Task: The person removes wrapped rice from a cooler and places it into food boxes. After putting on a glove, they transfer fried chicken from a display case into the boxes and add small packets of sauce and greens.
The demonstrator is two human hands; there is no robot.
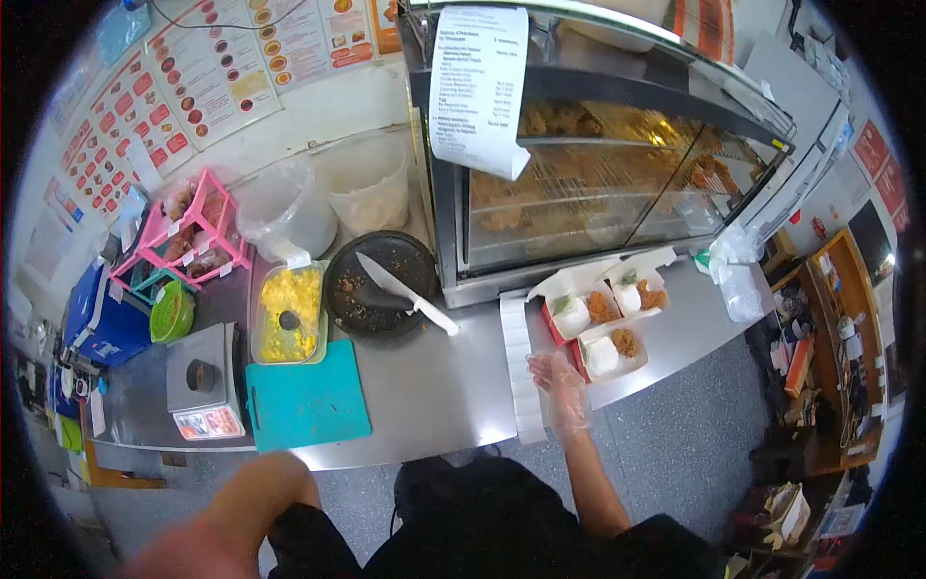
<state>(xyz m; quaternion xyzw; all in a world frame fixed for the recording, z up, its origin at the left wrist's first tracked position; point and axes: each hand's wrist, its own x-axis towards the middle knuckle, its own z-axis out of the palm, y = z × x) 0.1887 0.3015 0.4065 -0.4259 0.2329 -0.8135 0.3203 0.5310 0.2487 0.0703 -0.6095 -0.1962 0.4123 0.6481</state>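
Note:
My right hand (559,391), in a clear plastic glove, is open with its fingers stretched out and nothing visible in it. It is over the counter's front edge, beside a white segmented strip (522,372) and the nearest open food box (632,365). Three such boxes stand together, each with white rice (603,356) and a piece of fried chicken (625,343). Green slices (562,307) show in the left box. My left arm (256,492) is bent at the lower left, blurred towards the frame edge; its hand lies outside the view.
A knife (391,285) lies across a round dark chopping board (347,304). Left of it are a lidded tub of yellow food (289,314), a teal cutting board (309,400) and a scale (204,372). A glass display cabinet (598,183) stands behind the boxes, a plastic bag (741,285) to their right.

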